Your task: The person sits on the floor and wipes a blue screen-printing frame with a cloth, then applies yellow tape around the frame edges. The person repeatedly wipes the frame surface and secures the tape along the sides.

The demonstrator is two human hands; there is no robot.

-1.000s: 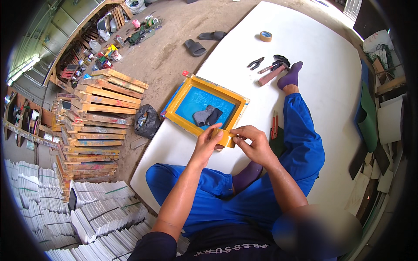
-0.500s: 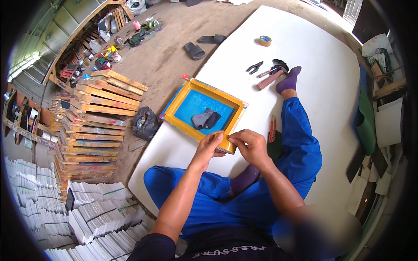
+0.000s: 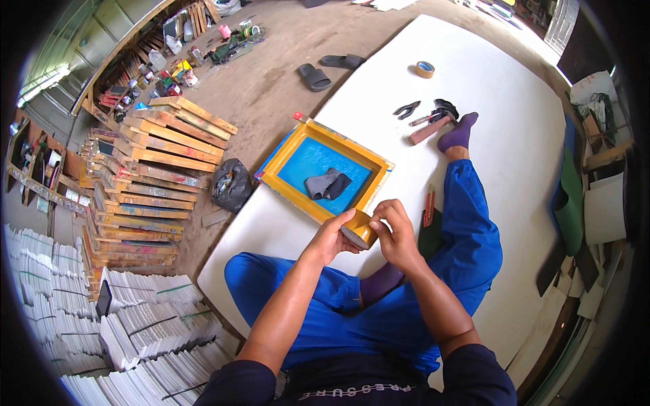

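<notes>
Above my lap, my left hand (image 3: 328, 241) holds a small yellow box-like piece (image 3: 362, 229) with a grey ridged side; I cannot tell what it is. The fingers of my right hand (image 3: 397, 235) are pinched at its right edge. Just beyond lies a yellow wooden frame (image 3: 274, 161) with a blue mesh sheet inside, its near corner partly hidden by my hands. On the mesh rests a crumpled grey and black cloth (image 3: 328, 184).
A white sheet (image 3: 501, 88) lies under me. On it are pliers (image 3: 407, 109), a hammer (image 3: 428, 130), a tape roll (image 3: 424, 69) and a red cutter (image 3: 429, 206). Stacked wooden frames (image 3: 152, 210), a black bag (image 3: 231, 185) and white bundles (image 3: 159, 325) stand at left.
The yellow piece has tilted up between my hands, showing more of its yellow face and grey ridged side. The whole view has shifted slightly.
</notes>
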